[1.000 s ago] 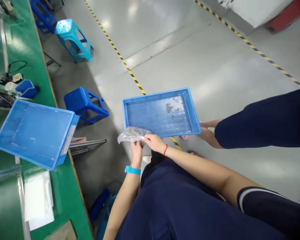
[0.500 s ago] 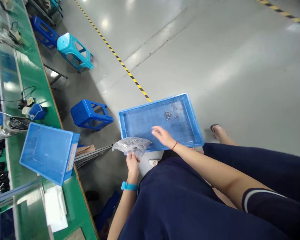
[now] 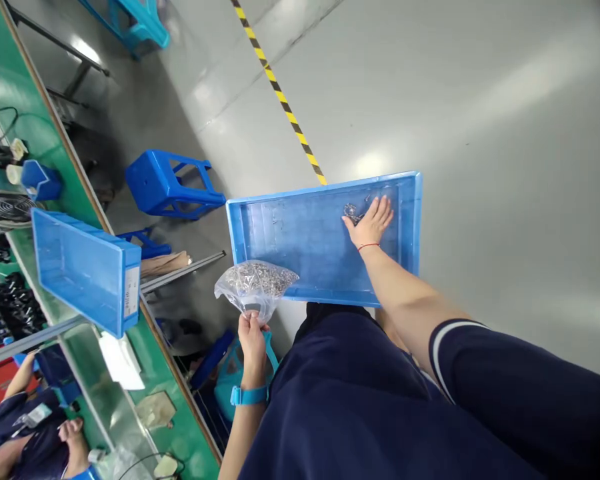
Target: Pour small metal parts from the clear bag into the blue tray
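My left hand (image 3: 253,335) pinches the gathered neck of a clear plastic bag (image 3: 255,283) filled with small metal parts, held just off the near left corner of a shallow blue tray (image 3: 300,233). My right hand (image 3: 371,223) reaches into the far right part of that tray, fingers spread and pressed flat on its floor beside a small heap of loose metal parts (image 3: 351,212). The rest of the tray floor holds only a few stray bits.
A green workbench (image 3: 55,167) runs along the left with another blue tray (image 3: 83,267) on its edge, a small blue bin (image 3: 40,180) and a fan. Blue stools (image 3: 167,183) stand on the grey floor. A seated person (image 3: 25,427) is at the bottom left.
My right hand let go of the bag and reached across the tray to the loose parts at its far side. The other person beside the tray is out of view.
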